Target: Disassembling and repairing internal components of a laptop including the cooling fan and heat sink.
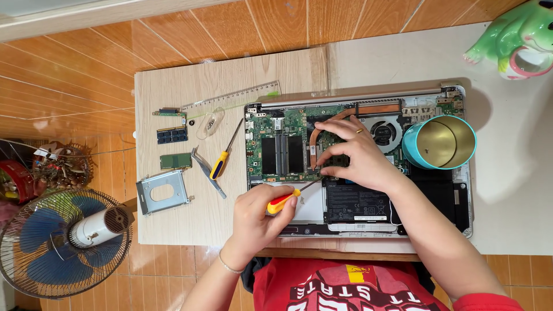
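An opened laptop (299, 222) lies bottom-up on the table, its green circuit board (282, 124), copper heat pipe, fan (385, 131) and black battery (357, 204) exposed. My left hand (256, 216) grips a red-and-yellow screwdriver (283, 201) whose tip points up-right toward the board's lower edge. My right hand (357, 152) rests on the board beside the heat pipe, fingers spread and pressing down near the screwdriver tip. A ring shows on one finger.
A teal tin (440, 144) stands on the laptop's right side. Left of the laptop lie a blue-and-yellow screwdriver (222, 161), tweezers (207, 171), a clear ruler (233, 98), small memory boards (171, 135), and a metal drive bracket (162, 192). A green ceramic frog (518, 34) and floor fan (63, 242) sit nearby.
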